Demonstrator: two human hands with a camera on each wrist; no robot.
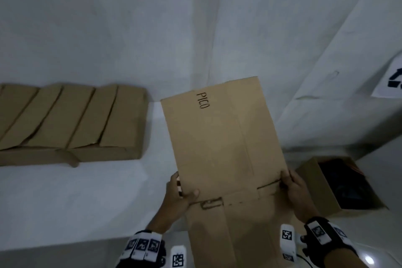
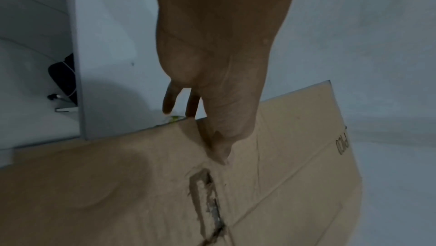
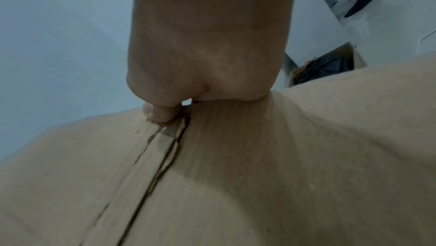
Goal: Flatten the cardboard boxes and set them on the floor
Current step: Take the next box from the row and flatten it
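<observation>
A: What is lying at the far left?

B: A stack of flattened boxes is lying on the white surface, its plain brown panels overlapping at a slant like shingles, well apart from the hands.

A: And moving right from there?

B: The left hand is gripping the left edge of the flattened cardboard box. In the left wrist view its thumb is pressing on the top face, with the fingers going down past the edge; whether they are pressing the underside I cannot tell.

A: What is the board itself like?

B: It is looking matte and corrugated, a long flat rectangle with fold creases, "PICO" printed near its far end and torn, ragged slots near the hands. It is being held in the air, tilting up and away over the near part of the white surface.

A: And the other side?

B: The right hand is clamping the right edge beside a torn slot, thumb on top; the fingers are hidden behind the board.

A: Anything beyond it?

B: An open cardboard box with dark contents is sitting at the right, its near left corner hidden by the right hand. A white sheet with a black mark is showing at the far right.
</observation>
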